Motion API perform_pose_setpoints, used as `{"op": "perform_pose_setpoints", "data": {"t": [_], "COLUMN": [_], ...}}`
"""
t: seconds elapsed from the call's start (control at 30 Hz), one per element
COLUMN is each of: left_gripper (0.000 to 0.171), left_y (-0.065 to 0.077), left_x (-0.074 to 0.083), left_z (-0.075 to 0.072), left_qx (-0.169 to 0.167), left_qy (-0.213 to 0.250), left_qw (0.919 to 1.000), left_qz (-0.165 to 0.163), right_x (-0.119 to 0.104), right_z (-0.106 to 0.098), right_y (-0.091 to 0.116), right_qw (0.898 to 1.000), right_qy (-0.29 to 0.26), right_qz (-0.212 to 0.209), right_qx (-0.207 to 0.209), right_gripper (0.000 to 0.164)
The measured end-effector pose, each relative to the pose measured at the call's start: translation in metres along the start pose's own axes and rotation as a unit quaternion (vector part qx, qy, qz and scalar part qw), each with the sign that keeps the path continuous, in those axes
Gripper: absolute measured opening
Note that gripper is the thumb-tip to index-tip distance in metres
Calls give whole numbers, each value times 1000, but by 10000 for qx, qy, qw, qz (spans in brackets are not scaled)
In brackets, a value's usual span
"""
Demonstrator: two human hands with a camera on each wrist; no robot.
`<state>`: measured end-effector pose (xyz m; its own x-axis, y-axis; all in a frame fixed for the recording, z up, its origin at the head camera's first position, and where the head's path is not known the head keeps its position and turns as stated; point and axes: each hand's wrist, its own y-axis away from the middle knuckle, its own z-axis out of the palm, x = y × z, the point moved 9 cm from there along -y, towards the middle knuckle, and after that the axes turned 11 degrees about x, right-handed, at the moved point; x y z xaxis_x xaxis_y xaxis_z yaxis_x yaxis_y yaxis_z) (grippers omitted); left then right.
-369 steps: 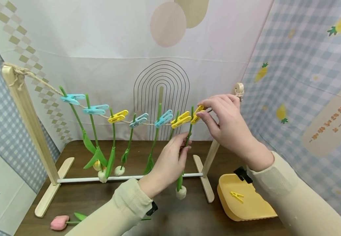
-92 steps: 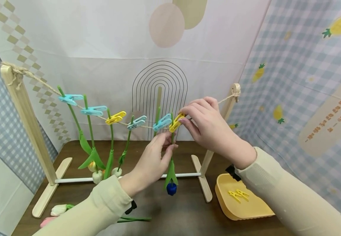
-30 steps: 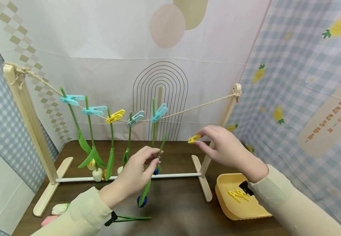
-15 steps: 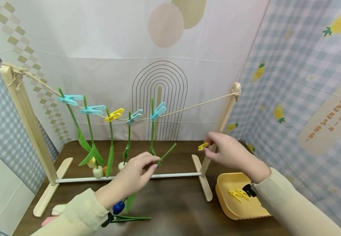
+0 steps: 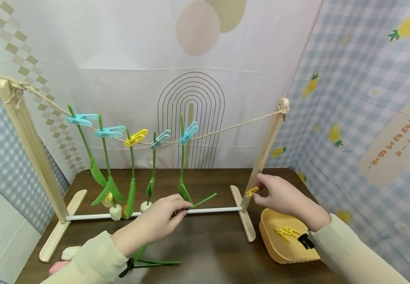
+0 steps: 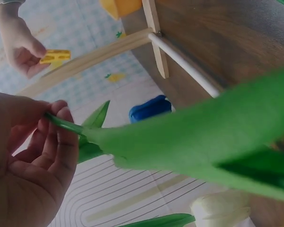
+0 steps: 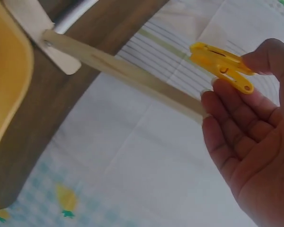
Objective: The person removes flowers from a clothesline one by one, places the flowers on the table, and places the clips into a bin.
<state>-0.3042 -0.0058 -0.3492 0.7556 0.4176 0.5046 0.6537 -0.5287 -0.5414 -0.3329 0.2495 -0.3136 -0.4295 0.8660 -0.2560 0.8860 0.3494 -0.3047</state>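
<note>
My left hand [image 5: 160, 217] pinches the green stem [image 5: 205, 200] of an artificial tulip in front of the rack. Its leaf [image 6: 189, 137] fills much of the left wrist view; my forearm hides its flower in the head view. My right hand [image 5: 279, 195] holds a yellow clothespin [image 5: 252, 192] between thumb and fingers, just above the yellow box [image 5: 269, 246]. Several tulips hang head down from the rope [image 5: 238, 125], clipped by blue clothespins [image 5: 189, 133] and one yellow clothespin [image 5: 136, 138]. A blue flower [image 6: 150, 109] shows behind the leaf in the left wrist view.
Two yellow clothespins [image 5: 287, 234] lie in the box. A white tulip [image 5: 70, 252] and a pink tulip [image 5: 57, 267] lie at the table's front left, partly under my sleeve. Wooden posts [image 5: 36, 154] and a white bar [image 5: 212, 210] form the rack.
A white tulip, then a blue one, came off the rope. The white one now lies on the table; another clothespin is in the box. Both hands have lowered, the right towards the box.
</note>
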Motion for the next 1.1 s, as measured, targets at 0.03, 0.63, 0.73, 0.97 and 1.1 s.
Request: {"op": "perform_pose_setpoints", "data": {"t": [0.03,0.63,0.73,0.97,1.1], "left_gripper": [20,18,21,19,20], "left_y": [2,37,45,64,71], "left_x": [-1,-28,-37,-54,-59], "left_z": [2,28,33,49,56], "left_qx": [-74,-1140,-1197,-1554,-1529], "left_qy": [-100,-1047,-1278,-1383,-1466], "left_qw": [9999,9879,9845,9781,9773], "left_qz": [24,127,78,-45,35], "right_x": [5,122,131,143,149], "right_z": [2,60,66,75,81], "right_y": [3,69,75,80,84], "right_qw": [9999,9741,9702,9708,9681], "right_qy": [-24,-167,-217,-225,-234], "right_qz": [119,1592,1731,1775,1903], "right_qx": [-88,-1594,-1681,-1598,-1613], "right_gripper": [14,19,21,21,19]}}
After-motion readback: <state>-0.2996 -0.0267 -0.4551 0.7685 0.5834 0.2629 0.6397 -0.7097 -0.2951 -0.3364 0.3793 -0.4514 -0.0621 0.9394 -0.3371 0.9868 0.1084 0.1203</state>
